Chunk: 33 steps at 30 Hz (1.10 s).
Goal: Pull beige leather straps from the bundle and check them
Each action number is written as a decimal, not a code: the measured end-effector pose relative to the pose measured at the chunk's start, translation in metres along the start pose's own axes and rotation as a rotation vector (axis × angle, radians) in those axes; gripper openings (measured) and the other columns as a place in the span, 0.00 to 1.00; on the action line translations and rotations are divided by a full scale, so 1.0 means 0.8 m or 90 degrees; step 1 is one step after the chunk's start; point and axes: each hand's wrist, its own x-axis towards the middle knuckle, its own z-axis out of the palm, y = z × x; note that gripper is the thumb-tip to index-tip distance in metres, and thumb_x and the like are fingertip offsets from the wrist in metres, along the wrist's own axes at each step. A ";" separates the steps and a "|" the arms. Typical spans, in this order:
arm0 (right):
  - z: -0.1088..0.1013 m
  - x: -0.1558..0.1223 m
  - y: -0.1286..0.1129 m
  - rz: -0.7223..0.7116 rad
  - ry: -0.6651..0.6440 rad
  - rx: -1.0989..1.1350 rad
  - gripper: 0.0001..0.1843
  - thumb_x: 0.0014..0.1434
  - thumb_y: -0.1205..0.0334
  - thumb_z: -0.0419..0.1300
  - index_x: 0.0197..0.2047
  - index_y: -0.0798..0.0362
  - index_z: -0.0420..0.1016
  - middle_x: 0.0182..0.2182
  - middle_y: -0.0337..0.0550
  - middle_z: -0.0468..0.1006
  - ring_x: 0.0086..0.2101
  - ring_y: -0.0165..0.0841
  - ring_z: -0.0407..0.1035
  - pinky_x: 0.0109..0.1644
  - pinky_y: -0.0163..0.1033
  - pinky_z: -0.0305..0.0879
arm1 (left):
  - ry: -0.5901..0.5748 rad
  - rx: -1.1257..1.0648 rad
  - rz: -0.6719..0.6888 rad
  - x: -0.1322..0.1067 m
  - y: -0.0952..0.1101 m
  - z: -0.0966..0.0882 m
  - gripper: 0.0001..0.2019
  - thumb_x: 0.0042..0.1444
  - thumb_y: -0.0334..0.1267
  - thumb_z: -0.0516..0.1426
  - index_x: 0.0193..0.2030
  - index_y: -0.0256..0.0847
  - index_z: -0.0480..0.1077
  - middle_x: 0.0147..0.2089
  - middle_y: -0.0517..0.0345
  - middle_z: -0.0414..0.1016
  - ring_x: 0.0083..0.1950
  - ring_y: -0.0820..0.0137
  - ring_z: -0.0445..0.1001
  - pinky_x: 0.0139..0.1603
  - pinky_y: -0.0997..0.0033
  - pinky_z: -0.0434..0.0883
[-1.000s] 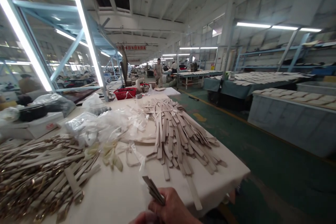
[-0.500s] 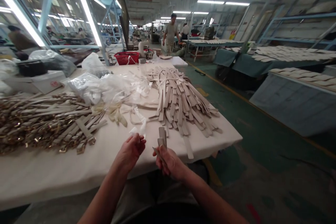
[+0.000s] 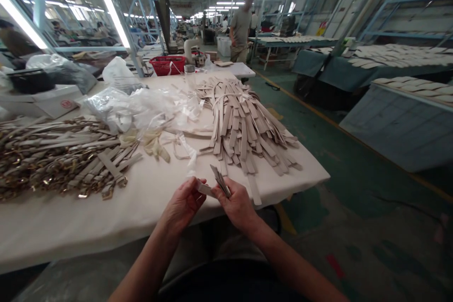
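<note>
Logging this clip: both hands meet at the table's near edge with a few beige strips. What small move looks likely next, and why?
Probably the left hand draws one strip out of the small bunch of strips gripped by the right hand: its fingers already pinch that strip's end, which sticks out sideways from the bunch, above the table.

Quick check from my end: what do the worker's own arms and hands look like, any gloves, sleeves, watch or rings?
Both arms are bare from the bottom edge of the picture up to the fingers; no sleeve shows. The left hand and the right hand wear no gloves. No watch, bracelet or ring can be made out on either wrist or on the fingers that show, and no tape or markings.
</note>
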 end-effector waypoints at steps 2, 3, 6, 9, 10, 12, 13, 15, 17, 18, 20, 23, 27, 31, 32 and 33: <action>0.000 0.000 0.001 -0.014 0.017 -0.051 0.16 0.66 0.50 0.55 0.31 0.52 0.69 0.25 0.37 0.69 0.29 0.32 0.64 0.34 0.36 0.55 | -0.010 0.021 0.012 0.001 -0.006 -0.003 0.07 0.54 0.37 0.65 0.33 0.38 0.72 0.35 0.58 0.79 0.30 0.75 0.76 0.33 0.77 0.74; 0.001 0.000 0.001 -0.019 0.020 -0.065 0.16 0.66 0.50 0.54 0.32 0.52 0.69 0.26 0.38 0.70 0.29 0.33 0.65 0.34 0.36 0.55 | -0.014 0.034 0.020 0.002 -0.010 -0.004 0.09 0.51 0.38 0.68 0.33 0.38 0.73 0.35 0.59 0.79 0.31 0.74 0.76 0.33 0.77 0.74; 0.009 0.001 0.000 -0.028 0.033 -0.104 0.13 0.66 0.53 0.55 0.35 0.52 0.70 0.28 0.39 0.72 0.31 0.34 0.67 0.35 0.36 0.57 | -0.021 0.081 0.034 0.002 -0.026 -0.005 0.16 0.42 0.43 0.72 0.33 0.38 0.75 0.33 0.58 0.79 0.34 0.71 0.77 0.34 0.77 0.73; 0.010 0.003 -0.002 -0.013 0.027 -0.091 0.14 0.67 0.53 0.54 0.34 0.52 0.70 0.27 0.40 0.72 0.30 0.34 0.67 0.35 0.36 0.58 | -0.010 0.121 0.052 0.001 -0.033 -0.005 0.17 0.38 0.45 0.72 0.31 0.36 0.77 0.32 0.55 0.80 0.34 0.70 0.77 0.34 0.77 0.72; 0.007 0.002 -0.002 0.001 -0.005 -0.046 0.15 0.67 0.51 0.53 0.35 0.53 0.70 0.27 0.39 0.72 0.29 0.33 0.67 0.34 0.36 0.59 | -0.006 0.126 0.064 0.001 -0.031 -0.006 0.17 0.37 0.45 0.73 0.31 0.36 0.77 0.31 0.55 0.80 0.33 0.71 0.76 0.34 0.77 0.72; -0.008 -0.005 0.000 0.044 -0.142 0.089 0.19 0.67 0.46 0.53 0.37 0.54 0.70 0.27 0.40 0.74 0.25 0.31 0.67 0.30 0.34 0.61 | 0.008 0.119 0.101 0.004 -0.016 -0.014 0.18 0.35 0.44 0.73 0.30 0.35 0.77 0.30 0.57 0.79 0.30 0.73 0.74 0.33 0.77 0.72; -0.017 -0.012 0.003 0.071 -0.237 0.157 0.21 0.67 0.43 0.53 0.38 0.54 0.71 0.28 0.40 0.75 0.23 0.30 0.68 0.28 0.34 0.61 | 0.019 0.111 0.123 0.006 -0.005 -0.020 0.18 0.34 0.43 0.74 0.30 0.35 0.78 0.30 0.57 0.79 0.29 0.74 0.74 0.33 0.78 0.72; -0.037 -0.032 0.011 0.134 -0.393 0.241 0.25 0.64 0.39 0.54 0.38 0.56 0.73 0.27 0.41 0.76 0.21 0.28 0.68 0.25 0.32 0.62 | 0.041 0.103 0.153 0.008 0.017 -0.033 0.19 0.32 0.42 0.75 0.30 0.35 0.78 0.30 0.58 0.79 0.29 0.74 0.74 0.33 0.78 0.73; -0.049 -0.051 0.018 0.191 -0.426 0.237 0.28 0.63 0.37 0.54 0.36 0.57 0.74 0.23 0.39 0.74 0.20 0.28 0.67 0.24 0.31 0.61 | 0.056 0.118 0.146 0.006 0.027 -0.040 0.21 0.29 0.42 0.76 0.30 0.35 0.78 0.30 0.57 0.80 0.29 0.74 0.75 0.32 0.78 0.73; -0.051 -0.059 0.019 0.209 -0.405 0.222 0.29 0.63 0.37 0.54 0.35 0.57 0.74 0.21 0.38 0.73 0.19 0.27 0.66 0.23 0.31 0.60 | 0.054 0.134 0.129 0.004 0.024 -0.040 0.21 0.28 0.42 0.76 0.30 0.35 0.79 0.30 0.57 0.80 0.29 0.74 0.75 0.31 0.78 0.73; -0.046 -0.063 0.015 0.218 -0.345 0.205 0.29 0.63 0.36 0.54 0.34 0.57 0.73 0.19 0.37 0.71 0.17 0.27 0.64 0.21 0.30 0.58 | 0.023 0.167 0.088 -0.005 0.005 -0.032 0.22 0.28 0.43 0.76 0.31 0.34 0.80 0.30 0.55 0.80 0.30 0.73 0.75 0.31 0.78 0.73; -0.034 -0.052 0.001 0.194 -0.285 0.224 0.30 0.62 0.34 0.53 0.30 0.55 0.71 0.17 0.36 0.69 0.17 0.27 0.63 0.21 0.31 0.58 | -0.089 0.212 0.051 -0.018 -0.032 -0.011 0.20 0.36 0.46 0.74 0.31 0.33 0.80 0.29 0.53 0.80 0.29 0.71 0.75 0.33 0.76 0.74; -0.042 -0.052 -0.006 0.172 -0.339 0.269 0.31 0.61 0.33 0.53 0.30 0.56 0.72 0.21 0.40 0.74 0.19 0.28 0.66 0.24 0.32 0.61 | -0.067 0.170 0.104 -0.017 -0.023 -0.010 0.19 0.36 0.45 0.73 0.31 0.33 0.80 0.31 0.51 0.81 0.32 0.69 0.76 0.36 0.75 0.75; -0.047 -0.081 0.011 0.225 -0.362 0.260 0.33 0.61 0.32 0.53 0.36 0.58 0.74 0.21 0.40 0.74 0.19 0.28 0.67 0.23 0.31 0.62 | 0.037 0.100 0.167 -0.012 0.014 -0.026 0.21 0.31 0.42 0.76 0.32 0.33 0.80 0.33 0.52 0.81 0.36 0.69 0.77 0.38 0.76 0.76; -0.042 -0.083 0.014 0.229 -0.347 0.253 0.33 0.61 0.32 0.53 0.36 0.58 0.74 0.20 0.40 0.74 0.19 0.28 0.67 0.23 0.31 0.62 | 0.033 0.103 0.159 -0.015 0.012 -0.025 0.21 0.31 0.42 0.76 0.32 0.33 0.80 0.33 0.52 0.81 0.35 0.70 0.77 0.38 0.76 0.76; -0.037 -0.082 0.015 0.224 -0.329 0.249 0.33 0.61 0.32 0.52 0.36 0.57 0.73 0.20 0.39 0.73 0.18 0.28 0.67 0.22 0.30 0.62 | 0.017 0.112 0.142 -0.019 0.005 -0.022 0.21 0.32 0.43 0.75 0.32 0.32 0.80 0.33 0.51 0.81 0.34 0.70 0.77 0.38 0.76 0.75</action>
